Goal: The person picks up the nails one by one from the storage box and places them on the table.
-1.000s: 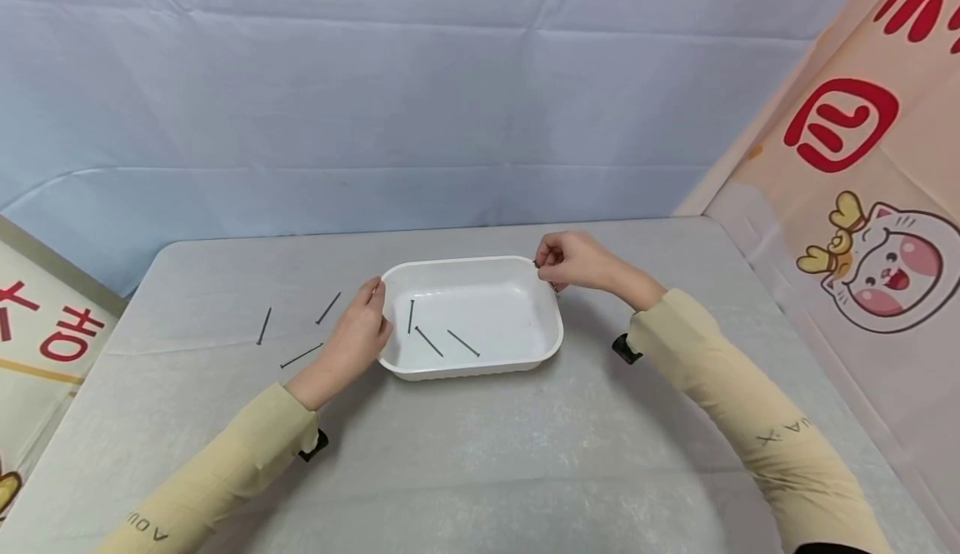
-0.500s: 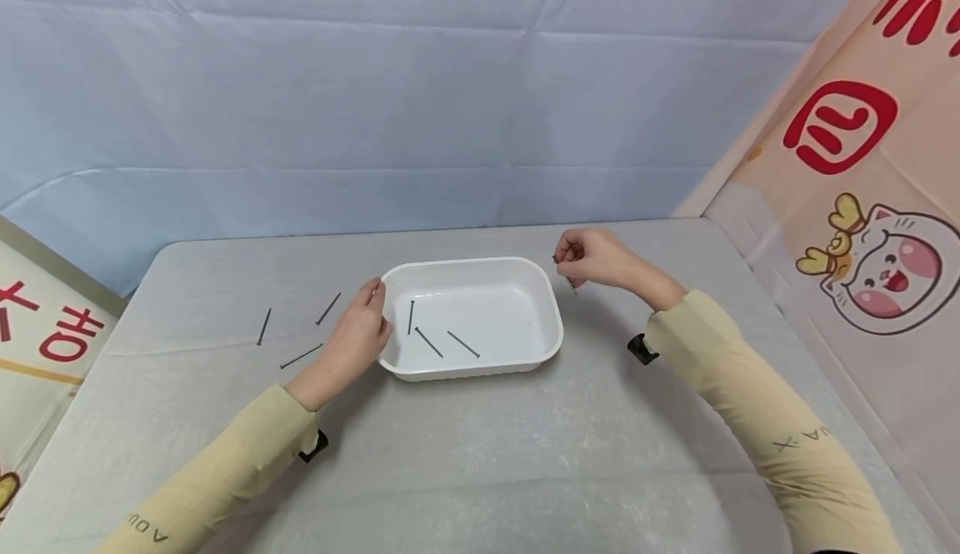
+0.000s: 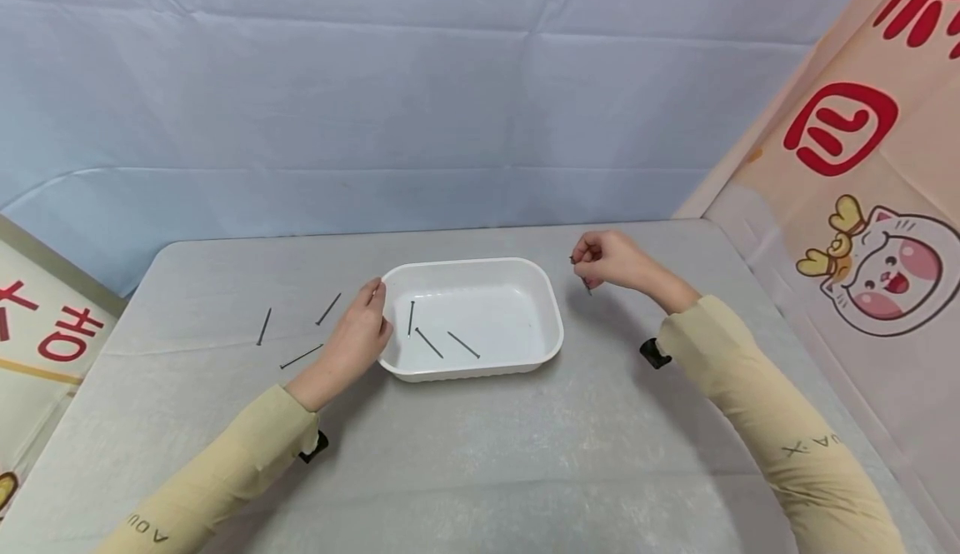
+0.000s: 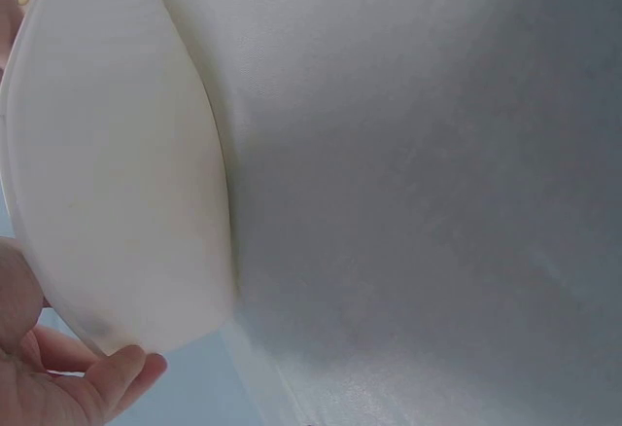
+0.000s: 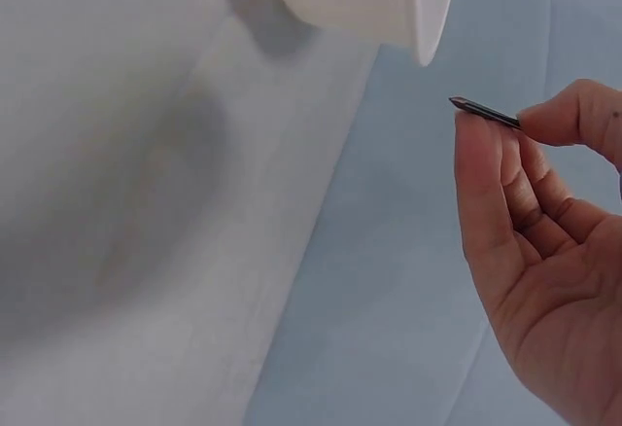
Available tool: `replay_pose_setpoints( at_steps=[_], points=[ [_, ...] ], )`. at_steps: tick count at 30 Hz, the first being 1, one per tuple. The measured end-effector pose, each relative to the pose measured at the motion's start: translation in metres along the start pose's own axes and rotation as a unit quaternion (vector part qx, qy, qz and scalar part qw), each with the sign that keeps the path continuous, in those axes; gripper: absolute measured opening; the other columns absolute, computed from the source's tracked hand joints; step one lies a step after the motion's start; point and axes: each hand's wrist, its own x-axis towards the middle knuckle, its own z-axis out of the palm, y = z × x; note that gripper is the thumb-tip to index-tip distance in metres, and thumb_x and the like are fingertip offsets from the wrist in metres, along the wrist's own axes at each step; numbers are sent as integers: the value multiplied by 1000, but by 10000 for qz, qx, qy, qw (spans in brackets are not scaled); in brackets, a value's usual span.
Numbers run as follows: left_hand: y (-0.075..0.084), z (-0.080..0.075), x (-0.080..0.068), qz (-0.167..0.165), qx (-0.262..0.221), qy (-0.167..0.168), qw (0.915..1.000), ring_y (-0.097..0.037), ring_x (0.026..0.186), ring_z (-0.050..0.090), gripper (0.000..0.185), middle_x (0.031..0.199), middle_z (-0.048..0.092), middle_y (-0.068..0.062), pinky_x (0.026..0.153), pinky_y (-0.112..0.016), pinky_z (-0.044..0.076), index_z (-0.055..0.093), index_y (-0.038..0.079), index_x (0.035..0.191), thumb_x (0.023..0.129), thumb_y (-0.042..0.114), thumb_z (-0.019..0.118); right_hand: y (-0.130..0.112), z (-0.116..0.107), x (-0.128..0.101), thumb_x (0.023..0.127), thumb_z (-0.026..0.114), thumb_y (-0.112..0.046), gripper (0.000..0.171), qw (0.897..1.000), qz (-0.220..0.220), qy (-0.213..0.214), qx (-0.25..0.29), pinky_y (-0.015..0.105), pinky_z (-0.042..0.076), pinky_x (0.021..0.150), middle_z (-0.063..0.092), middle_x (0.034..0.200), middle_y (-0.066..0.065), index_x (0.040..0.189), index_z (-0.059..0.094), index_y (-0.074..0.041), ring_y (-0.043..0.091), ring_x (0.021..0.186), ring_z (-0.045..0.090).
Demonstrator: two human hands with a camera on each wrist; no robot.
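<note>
A white rectangular tray [image 3: 498, 316] sits mid-table, with three dark nails [image 3: 465, 345] lying on the left half of its floor. My left hand [image 3: 347, 350] grips its left rim; in the left wrist view, fingers [image 4: 119, 372] curl under the tray's outer wall [image 4: 126, 173]. To the right of the tray and apart from it, my right hand [image 3: 613, 261] pinches a nail between thumb and fingers. The right wrist view shows this nail [image 5: 484, 111] with its pointed end sticking out past the fingertips.
Three more nails [image 3: 327, 308] lie loose on the grey table [image 3: 480, 454] left of the tray, close to my left forearm. A pale blue cloth [image 3: 450, 104] hangs behind the table. Printed banners [image 3: 892, 262] stand at the sides.
My right hand has moved from the tray's right rim out to the right, carrying the pinched nail. The left hand, the tray and the other nails have stayed put.
</note>
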Motion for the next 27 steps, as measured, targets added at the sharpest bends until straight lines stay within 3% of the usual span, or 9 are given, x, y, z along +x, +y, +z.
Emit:
replay_pose_setpoints(
  at_steps=[19, 27],
  points=[
    [1, 0, -1, -112, 44, -75, 9999, -38, 117, 46, 49, 131, 39, -32, 85, -39, 48, 39, -19, 126, 81, -4, 54, 34, 1, 5, 82, 52, -6, 27, 9986, 514, 73, 101, 30, 54, 63, 62, 82, 19, 102, 56, 12, 17, 65, 61],
    [1, 1, -2, -98, 24, -57, 9999, -39, 116, 46, 50, 131, 39, -33, 85, -39, 48, 39, -20, 126, 81, -5, 55, 47, 4, 9, 81, 53, -5, 26, 9978, 662, 89, 46, 28, 53, 60, 61, 76, 11, 99, 57, 13, 11, 62, 59]
  ],
)
